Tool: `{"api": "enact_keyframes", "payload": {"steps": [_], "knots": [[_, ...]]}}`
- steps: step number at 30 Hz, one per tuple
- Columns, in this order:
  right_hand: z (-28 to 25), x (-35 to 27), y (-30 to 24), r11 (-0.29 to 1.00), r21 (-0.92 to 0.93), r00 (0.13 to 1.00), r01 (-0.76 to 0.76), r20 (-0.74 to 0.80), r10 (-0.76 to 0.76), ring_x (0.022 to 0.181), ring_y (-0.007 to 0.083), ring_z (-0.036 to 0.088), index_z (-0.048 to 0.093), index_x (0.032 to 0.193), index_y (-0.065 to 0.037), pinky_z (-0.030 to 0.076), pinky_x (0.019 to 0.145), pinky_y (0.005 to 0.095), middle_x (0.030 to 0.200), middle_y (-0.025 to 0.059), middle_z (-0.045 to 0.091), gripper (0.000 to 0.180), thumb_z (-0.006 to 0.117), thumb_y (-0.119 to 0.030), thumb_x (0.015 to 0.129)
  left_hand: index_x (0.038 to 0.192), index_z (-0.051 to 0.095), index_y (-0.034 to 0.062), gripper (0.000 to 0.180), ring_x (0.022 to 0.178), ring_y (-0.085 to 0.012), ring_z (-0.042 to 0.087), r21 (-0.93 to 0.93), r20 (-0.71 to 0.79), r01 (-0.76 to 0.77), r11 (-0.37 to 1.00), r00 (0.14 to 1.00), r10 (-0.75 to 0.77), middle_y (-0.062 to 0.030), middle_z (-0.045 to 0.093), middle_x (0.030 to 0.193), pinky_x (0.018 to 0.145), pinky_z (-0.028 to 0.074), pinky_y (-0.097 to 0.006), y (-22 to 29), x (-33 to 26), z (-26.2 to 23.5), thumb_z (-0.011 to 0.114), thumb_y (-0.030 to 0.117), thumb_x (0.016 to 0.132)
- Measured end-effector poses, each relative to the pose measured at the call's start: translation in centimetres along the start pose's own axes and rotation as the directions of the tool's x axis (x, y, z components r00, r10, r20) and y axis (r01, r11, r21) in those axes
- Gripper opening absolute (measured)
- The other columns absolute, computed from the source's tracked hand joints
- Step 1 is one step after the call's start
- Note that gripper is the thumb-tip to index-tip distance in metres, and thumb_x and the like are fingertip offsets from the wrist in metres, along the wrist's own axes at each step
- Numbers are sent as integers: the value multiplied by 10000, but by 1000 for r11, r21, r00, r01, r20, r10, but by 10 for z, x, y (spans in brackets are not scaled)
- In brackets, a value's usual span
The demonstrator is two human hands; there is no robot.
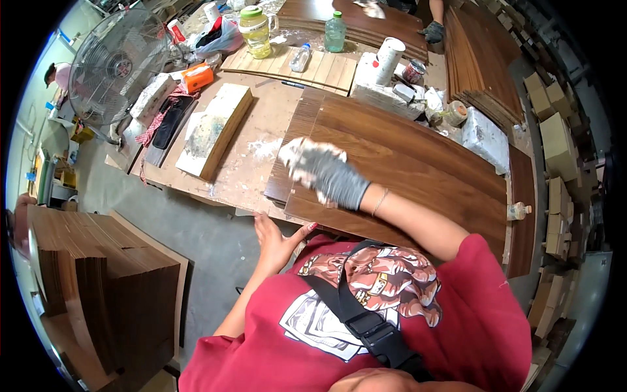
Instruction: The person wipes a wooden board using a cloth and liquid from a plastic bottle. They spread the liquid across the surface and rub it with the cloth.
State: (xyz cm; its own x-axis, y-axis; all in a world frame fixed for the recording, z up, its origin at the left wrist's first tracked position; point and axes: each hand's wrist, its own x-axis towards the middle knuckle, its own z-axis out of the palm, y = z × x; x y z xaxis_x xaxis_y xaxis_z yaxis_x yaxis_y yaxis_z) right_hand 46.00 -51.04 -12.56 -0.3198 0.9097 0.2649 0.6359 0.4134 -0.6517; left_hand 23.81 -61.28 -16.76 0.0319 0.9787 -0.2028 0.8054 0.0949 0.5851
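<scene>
A dark brown wood-grain panel (418,150) lies on top of a similar panel on the worktable in front of me. My right hand (338,181), in a grey glove, is closed on a crumpled white rag (297,154) and presses it on the panel's left part. At the near left corner, my bare left hand (277,243) has its thumb and fingers spread along the edge. Whether its fingertips touch the panel or the table is hard to make out.
Left of the panel stands a long pale block (215,130). Bottles, a white cup (390,57) and a jar (455,113) stand along the back. A fan (121,65) is at far left, stacked brown boards (117,261) below it. Another person's gloved hand (432,31) rests across the table.
</scene>
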Motion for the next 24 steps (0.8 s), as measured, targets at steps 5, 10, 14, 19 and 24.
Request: {"api": "enact_keyframes", "payload": {"steps": [5,10,14,19,24], "knots": [[-31,32,68,927,-375,999,8,49,12,995,268,685,669,1174,-112,559,818,377,1074,100,719,238,566,-179,970,1056,727,-90,589,836,-198,663,-504,429,171,847,900,74,-135,751,883,842,516,-362,30,10,-17,695,490,964],[13,-31,-21,925,-194,943,327,127,-307,1319,320,519,617,1374,-166,384,1093,493,1378,107,606,433,585,-198,944,1079,735,-68,411,848,-94,638,-745,534,287,601,798,280,-81,766,949,830,509,-260,19,21,-4,634,329,1041],[-26,2,-7,937,284,963,-203,232,138,974,173,660,685,1149,-162,547,847,352,1045,17,695,235,619,-252,943,1073,734,-74,394,860,-117,673,-702,567,228,674,753,335,-102,777,952,860,528,-278,9,21,-22,588,292,1065],[-31,1,142,980,118,977,-159,-122,173,707,179,634,659,1133,-134,527,604,309,912,43,660,190,544,-229,1015,1198,680,-57,315,898,-189,692,-699,454,134,703,843,290,-136,766,993,883,517,-315,13,54,-100,534,193,1073],[12,-16,28,822,-534,964,201,-41,-262,1069,285,677,573,1383,-109,549,925,452,1279,106,657,378,482,-193,1026,1349,676,207,501,1417,-358,361,158,-16,-591,791,799,601,-69,433,1600,1167,267,-482,33,85,-92,583,55,881]]}}
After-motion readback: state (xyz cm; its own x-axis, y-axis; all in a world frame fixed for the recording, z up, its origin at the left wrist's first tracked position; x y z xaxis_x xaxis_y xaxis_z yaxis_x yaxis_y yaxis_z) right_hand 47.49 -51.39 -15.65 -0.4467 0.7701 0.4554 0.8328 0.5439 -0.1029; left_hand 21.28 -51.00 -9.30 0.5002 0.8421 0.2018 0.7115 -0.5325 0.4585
